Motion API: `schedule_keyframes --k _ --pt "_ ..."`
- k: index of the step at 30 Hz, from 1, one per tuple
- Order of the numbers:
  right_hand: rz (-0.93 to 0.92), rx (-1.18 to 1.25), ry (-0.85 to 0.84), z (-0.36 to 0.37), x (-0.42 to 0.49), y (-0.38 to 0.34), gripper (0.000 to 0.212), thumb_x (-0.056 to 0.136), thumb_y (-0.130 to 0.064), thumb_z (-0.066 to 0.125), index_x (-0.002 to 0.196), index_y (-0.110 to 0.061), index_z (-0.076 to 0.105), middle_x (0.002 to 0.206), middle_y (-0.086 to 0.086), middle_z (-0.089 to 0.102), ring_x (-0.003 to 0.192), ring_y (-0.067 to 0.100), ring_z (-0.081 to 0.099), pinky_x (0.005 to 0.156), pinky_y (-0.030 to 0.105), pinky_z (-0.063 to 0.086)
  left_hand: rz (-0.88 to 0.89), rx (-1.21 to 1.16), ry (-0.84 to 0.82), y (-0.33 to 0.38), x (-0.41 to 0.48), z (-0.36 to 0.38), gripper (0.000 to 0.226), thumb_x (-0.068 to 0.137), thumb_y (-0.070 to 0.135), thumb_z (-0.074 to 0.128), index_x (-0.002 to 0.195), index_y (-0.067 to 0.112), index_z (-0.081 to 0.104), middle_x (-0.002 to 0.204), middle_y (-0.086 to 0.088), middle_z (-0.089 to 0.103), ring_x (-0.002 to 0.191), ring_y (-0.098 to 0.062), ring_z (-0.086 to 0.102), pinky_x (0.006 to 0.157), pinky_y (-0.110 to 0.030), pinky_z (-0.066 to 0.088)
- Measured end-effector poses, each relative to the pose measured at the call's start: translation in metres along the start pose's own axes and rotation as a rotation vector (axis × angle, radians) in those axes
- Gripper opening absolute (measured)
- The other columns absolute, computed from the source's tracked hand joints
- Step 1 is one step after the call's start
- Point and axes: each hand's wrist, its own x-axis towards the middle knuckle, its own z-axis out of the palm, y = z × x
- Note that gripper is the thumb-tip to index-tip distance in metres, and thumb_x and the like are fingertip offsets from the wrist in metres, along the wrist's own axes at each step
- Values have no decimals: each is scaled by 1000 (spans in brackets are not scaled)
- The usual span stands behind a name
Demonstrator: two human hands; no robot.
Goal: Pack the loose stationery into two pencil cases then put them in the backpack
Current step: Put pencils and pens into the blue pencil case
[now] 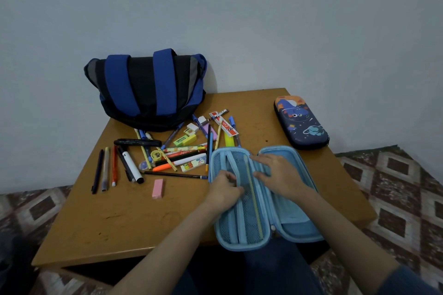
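So far: barely begun, it seems. The blue case [294,218] lies open, with only one thin yellow stick [252,196], perhaps a pencil, along its mesh [245,223].
Left to do: nearly all of it. The pile must be shared between both cases, the cases zipped, and both put in the backpack.
Blue case: at the table's [119,218] near edge, in front of the person. It is a pale blue hard shell, spread flat in two halves, with mesh pockets in the left half.
Left hand [225,190]: fingers curled, pinching at the mesh pocket; whether on fabric or a zip pull cannot be told.
Right hand [275,172]: fingers spread and flat, pressing on the middle of the case and gripping nothing.
Dark case [300,122]: navy with a space print, zipped, at the far right and well apart from the pile.
Pile [177,148]: pens, pencils, markers and erasers, loose left of the blue case; a pink eraser [158,188] lies nearer.
Backpack [146,88]: blue and black, slumped against the wall at the far left. No opening shows.
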Motion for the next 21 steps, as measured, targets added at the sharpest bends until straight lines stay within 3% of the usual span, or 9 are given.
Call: schedule_keyframes --k 3,6,9,11,13,16,21 --pt "-5 -89 -28 0 1 -2 47 92 -40 52 138 -35 43 141 -2 43 128 20 39 102 34 39 -57 -36 -39 6 3 -1 27 88 14 61 105 16 41 95 -9 62 76 -18 58 63 -29 49" --pt "-7 -156 -34 1 2 -2 47 93 -44 49 139 -37 41 140 -3 40 127 19 38 101 35 40 -85 -34 -76 18 5 -8 21 89 10 59 103 13 45 88 -4 59 72 -14 59 53 -19 52" --pt "-9 -146 -37 1 2 -1 51 92 -45 49 141 -36 37 139 -4 41 126 18 38 100 36 40 -3 114 115 26 19 -23 9 91 9 55 99 5 58 78 -6 66 63 -15 64 57 -23 56" --pt "-20 -133 -26 1 2 1 53 92 -45 49 142 -35 35 138 -5 42 125 17 39 99 35 41 63 273 316 30 36 -35 15 92 14 54 100 5 64 81 -7 69 70 -18 67 64 -32 57" --pt "-26 -123 -20 2 2 3 52 92 -45 49 141 -34 37 139 -6 42 124 17 40 98 33 41 122 429 456 37 48 -44 18 92 18 54 99 8 68 88 -6 69 73 -20 64 54 -29 50" --pt "-29 -122 -21 3 3 4 49 94 -44 47 141 -34 39 138 -6 42 124 17 40 98 34 41 161 575 519 44 68 -51 20 91 24 56 95 11 71 90 -7 69 70 -18 58 46 -24 37" --pt "-33 -84 -7 4 4 7 44 95 -41 46 138 -34 42 135 -5 45 124 17 40 98 36 42 117 665 475 44 95 -53 29 88 34 61 85 7 71 83 -9 67 73 -20 59 51 -25 37"
